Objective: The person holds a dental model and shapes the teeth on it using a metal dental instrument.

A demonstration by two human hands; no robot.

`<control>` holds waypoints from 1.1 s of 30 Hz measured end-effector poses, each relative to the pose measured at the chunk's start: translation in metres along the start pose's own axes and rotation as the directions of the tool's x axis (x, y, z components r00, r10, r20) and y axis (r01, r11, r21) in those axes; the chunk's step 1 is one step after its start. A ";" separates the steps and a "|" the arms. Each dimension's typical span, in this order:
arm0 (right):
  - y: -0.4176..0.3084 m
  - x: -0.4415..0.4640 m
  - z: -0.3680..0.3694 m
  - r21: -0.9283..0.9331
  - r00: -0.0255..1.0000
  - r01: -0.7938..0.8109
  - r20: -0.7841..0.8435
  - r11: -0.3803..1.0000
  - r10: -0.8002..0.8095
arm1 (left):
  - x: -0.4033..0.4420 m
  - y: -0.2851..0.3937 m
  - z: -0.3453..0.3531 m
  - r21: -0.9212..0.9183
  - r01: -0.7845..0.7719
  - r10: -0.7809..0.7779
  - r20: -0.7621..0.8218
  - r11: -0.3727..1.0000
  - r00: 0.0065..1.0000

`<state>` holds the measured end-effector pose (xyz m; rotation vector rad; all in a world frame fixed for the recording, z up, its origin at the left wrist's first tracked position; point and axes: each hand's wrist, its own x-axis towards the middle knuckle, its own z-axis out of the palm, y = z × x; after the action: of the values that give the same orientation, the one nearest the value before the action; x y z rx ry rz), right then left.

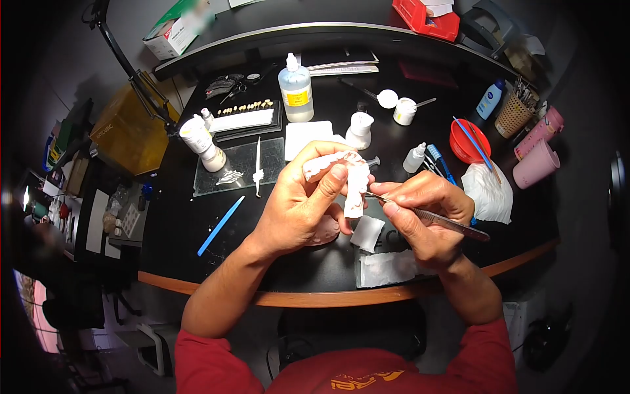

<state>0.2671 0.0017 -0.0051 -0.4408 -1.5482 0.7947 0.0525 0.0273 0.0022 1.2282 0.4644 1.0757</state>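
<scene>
My left hand point(298, 203) is closed around a whitish, horseshoe-shaped dental model point(356, 180), held up above the desk with the thumb on it. My right hand point(426, 217) pinches a slim metal tool with a ridged handle point(446, 222). The tool's front end meets the model's right side; its tip is hard to make out. Beneath my left hand, a pale pinkish piece point(323, 232) is partly hidden. Below the hands lie a white square pad point(367, 234) and a white strip point(387, 269).
Behind the hands stand a clear bottle with a yellow label point(297, 95) and a white jar point(359, 130). To the left are a glass slab point(239, 174), a white instrument point(258, 167) and a blue stick point(221, 226). A red bowl point(469, 141) and pink cup point(536, 164) stand right.
</scene>
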 end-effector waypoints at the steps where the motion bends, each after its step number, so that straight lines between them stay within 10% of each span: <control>1: 0.000 0.000 0.000 -0.012 1.000 0.003 0.005 1.000 -0.003 | 0.000 0.001 0.000 0.002 0.000 0.000 0.007 1.000 1.000; 33: 0.002 0.000 -0.005 0.057 0.999 0.031 0.025 0.998 -0.033 | -0.002 0.010 -0.001 -0.134 0.119 -0.101 0.132 0.984 0.986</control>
<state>0.2714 0.0037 -0.0067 -0.3648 -1.5494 0.8198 0.0467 0.0263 0.0103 1.1236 0.3498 0.9157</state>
